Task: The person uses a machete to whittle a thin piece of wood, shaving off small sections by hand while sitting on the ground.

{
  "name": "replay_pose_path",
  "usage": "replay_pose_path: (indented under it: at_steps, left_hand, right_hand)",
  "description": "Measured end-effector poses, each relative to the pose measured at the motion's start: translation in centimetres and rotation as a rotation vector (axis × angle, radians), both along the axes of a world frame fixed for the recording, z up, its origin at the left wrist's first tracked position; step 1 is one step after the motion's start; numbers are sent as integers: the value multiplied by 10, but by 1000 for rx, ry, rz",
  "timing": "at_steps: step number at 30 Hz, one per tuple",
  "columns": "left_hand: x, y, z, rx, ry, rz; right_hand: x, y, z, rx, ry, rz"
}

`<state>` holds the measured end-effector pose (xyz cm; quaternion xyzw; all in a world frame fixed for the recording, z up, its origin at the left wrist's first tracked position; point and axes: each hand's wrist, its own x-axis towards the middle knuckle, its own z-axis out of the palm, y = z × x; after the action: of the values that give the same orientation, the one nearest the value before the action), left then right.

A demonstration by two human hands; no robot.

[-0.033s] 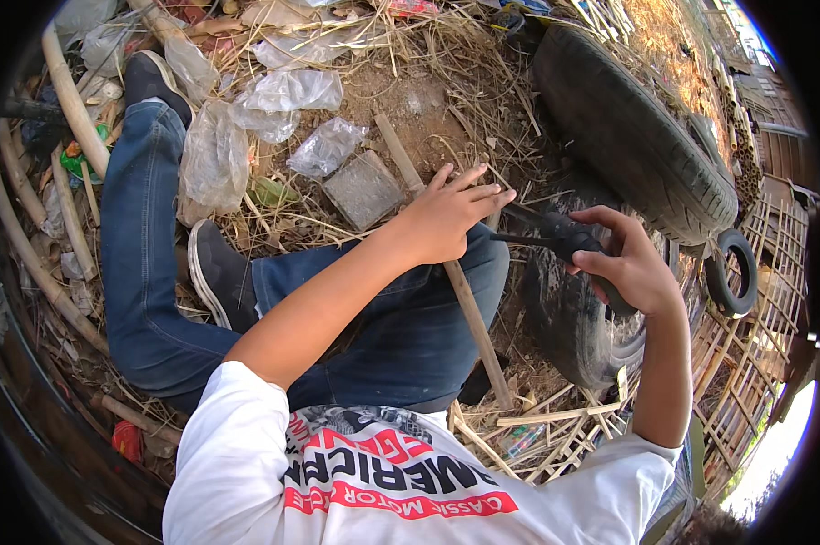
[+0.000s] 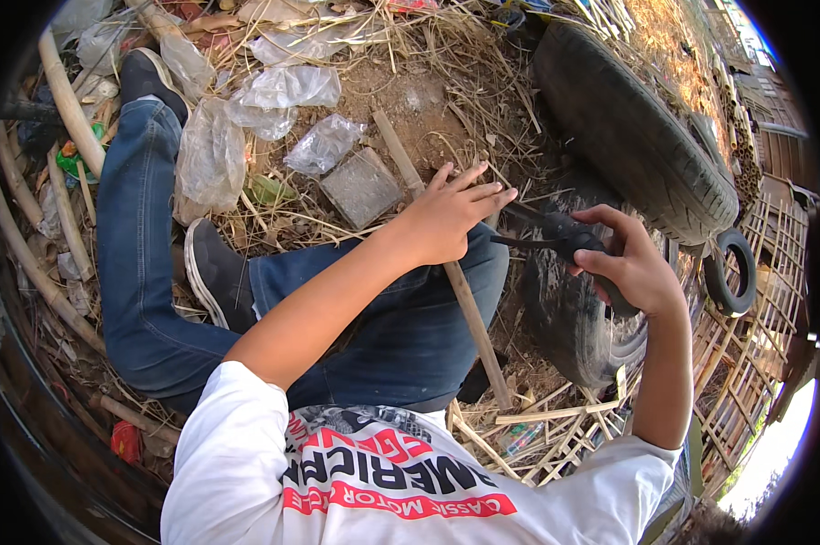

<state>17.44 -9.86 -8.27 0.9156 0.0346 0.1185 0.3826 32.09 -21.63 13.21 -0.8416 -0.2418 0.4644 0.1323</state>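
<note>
My left hand (image 2: 446, 218) lies across a long wooden stick (image 2: 469, 313), its fingers spread and pointing to the right. The stick runs from the bare soil past my bent knee and down toward my waist. In my right hand (image 2: 630, 262) is a black two-armed hand tool (image 2: 571, 240) that looks like shears, with its handle wrapped in the fingers. Its two dark arms point left and stand apart, their tips close to my left fingertips. Just left of the stick's upper part, a flat grey block (image 2: 362, 188) lies on the ground.
A large worn tyre (image 2: 635, 127) leans at the upper right, and another tyre (image 2: 564, 318) lies below it. A small black ring (image 2: 731, 272) is near a bamboo lattice (image 2: 760, 341). Clear plastic bags (image 2: 212, 159) and dry straw litter the ground. Split bamboo strips (image 2: 560, 414) lie near my right side.
</note>
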Motion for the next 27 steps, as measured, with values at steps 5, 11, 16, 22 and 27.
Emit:
replay_pose_path:
  at_steps: [5, 11, 16, 22, 27]
  left_hand:
    - [3, 0, 5, 22, 36, 29]
    - [1, -3, -4, -41, 16, 36]
    - [9, -12, -9, -24, -43, 83]
    - [25, -12, -11, 4, -75, 156]
    - [29, -2, -9, -68, -130, 159]
  right_hand:
    - [2, 14, 0, -130, -12, 31]
    - [-1, -4, -11, 44, 34, -178]
    - [18, -8, -13, 65, 122, -279]
    - [37, -2, -12, -62, -373, -84]
    - [11, 9, 1, 176, -330, 56]
